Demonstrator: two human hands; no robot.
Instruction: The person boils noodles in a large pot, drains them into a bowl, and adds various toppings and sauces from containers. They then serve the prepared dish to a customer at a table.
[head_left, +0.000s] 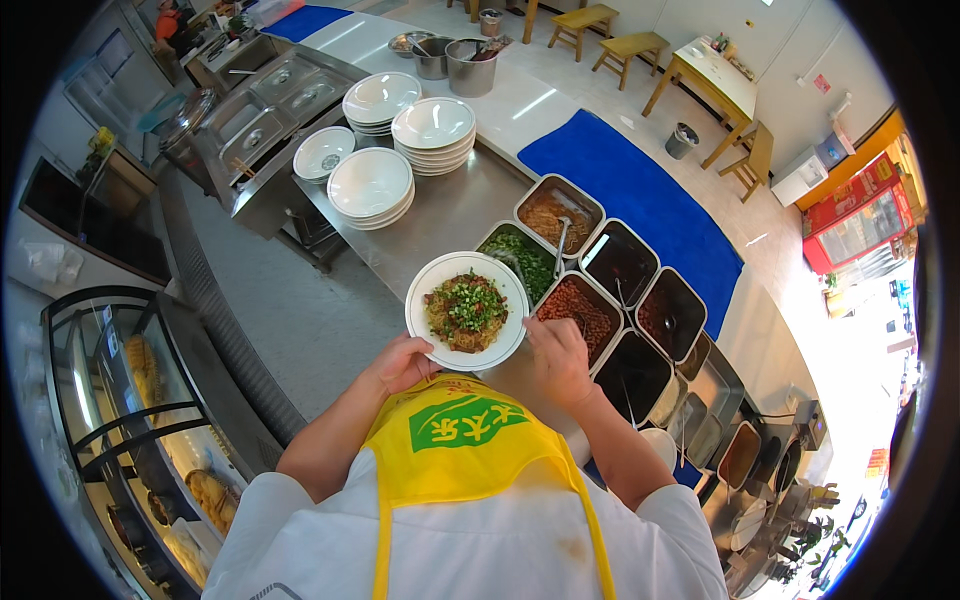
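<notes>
A white bowl (516, 330) of noodles (466, 313) topped with chopped scallions and brown bits is held in front of my yellow apron (465, 435). My left hand (403, 363) grips its lower left rim, thumb on top and fingers underneath. At the right rim, my right hand (561, 358) has its fingers curled, with the fingertips at the edge. Close beyond the bowl is a steel pan of chopped scallions (529, 259), partly covered by it. A pan of red-brown beans or nuts (581, 311) lies just past my right hand.
Stacked white bowls (371, 184) stand on the steel counter (450, 214). Pans of dark sauce (636, 375) and a noodle-like topping (555, 214) with a ladle line the right. A blue mat (630, 202) lies behind them. A glass display case (142, 420) is at left.
</notes>
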